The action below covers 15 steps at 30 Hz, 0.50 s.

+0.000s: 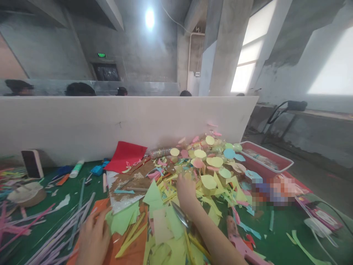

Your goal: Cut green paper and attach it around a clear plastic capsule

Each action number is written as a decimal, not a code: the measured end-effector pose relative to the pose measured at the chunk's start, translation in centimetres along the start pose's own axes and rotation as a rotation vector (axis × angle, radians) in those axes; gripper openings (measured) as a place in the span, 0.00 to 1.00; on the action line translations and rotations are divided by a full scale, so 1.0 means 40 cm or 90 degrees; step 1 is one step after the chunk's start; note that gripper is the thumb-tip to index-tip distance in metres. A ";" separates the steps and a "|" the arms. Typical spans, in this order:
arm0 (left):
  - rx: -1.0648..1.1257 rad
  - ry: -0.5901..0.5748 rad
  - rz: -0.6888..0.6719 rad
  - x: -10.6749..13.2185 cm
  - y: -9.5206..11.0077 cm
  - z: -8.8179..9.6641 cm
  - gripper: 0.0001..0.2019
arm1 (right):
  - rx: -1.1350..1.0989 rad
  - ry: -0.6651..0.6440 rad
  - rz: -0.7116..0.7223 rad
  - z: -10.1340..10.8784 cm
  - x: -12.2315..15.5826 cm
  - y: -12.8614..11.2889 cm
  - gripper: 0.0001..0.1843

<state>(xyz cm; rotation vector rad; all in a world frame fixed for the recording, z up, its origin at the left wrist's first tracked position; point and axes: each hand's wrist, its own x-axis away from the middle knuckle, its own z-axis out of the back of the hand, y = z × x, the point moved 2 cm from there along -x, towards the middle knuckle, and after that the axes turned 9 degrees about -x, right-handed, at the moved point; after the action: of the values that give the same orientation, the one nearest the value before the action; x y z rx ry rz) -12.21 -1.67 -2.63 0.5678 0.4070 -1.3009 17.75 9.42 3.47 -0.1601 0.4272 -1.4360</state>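
My left hand (93, 237) lies flat with fingers spread on an orange paper sheet (129, 254) near the table's front edge. My right hand (186, 191) reaches forward into a heap of coloured paper cut-outs (212, 165), its fingers buried among yellow, pink and green scraps, so what they hold is hidden. A metal tool, perhaps scissors (180, 217), lies just left of my right wrist. Light green paper pieces (124, 219) sit between my two hands.
A white partition (110, 117) closes off the back of the green table. A red sheet (125, 156), glue stick (76, 168), paper strips (63, 228) and pink tray (266, 158) lie around. A pink glue gun (239, 239) rests at right. Other people's heads show behind the partition.
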 end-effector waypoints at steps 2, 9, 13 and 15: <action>-0.014 0.004 0.015 -0.003 0.002 0.006 0.17 | -0.001 0.010 0.001 0.004 0.005 0.009 0.09; -0.029 0.008 0.035 -0.001 0.006 0.004 0.17 | -0.065 0.049 -0.020 0.043 0.037 0.022 0.09; -0.039 -0.002 0.033 -0.002 0.006 0.003 0.17 | -0.170 0.041 -0.077 0.068 0.068 0.043 0.08; -0.043 -0.009 0.018 -0.001 0.010 0.007 0.17 | -0.211 0.037 -0.089 0.080 0.088 0.056 0.10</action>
<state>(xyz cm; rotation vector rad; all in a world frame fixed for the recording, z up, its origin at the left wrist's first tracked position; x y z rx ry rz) -11.84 -1.73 -2.32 0.5065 0.4287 -1.2592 21.27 5.83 4.94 -0.4221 0.7124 -1.5008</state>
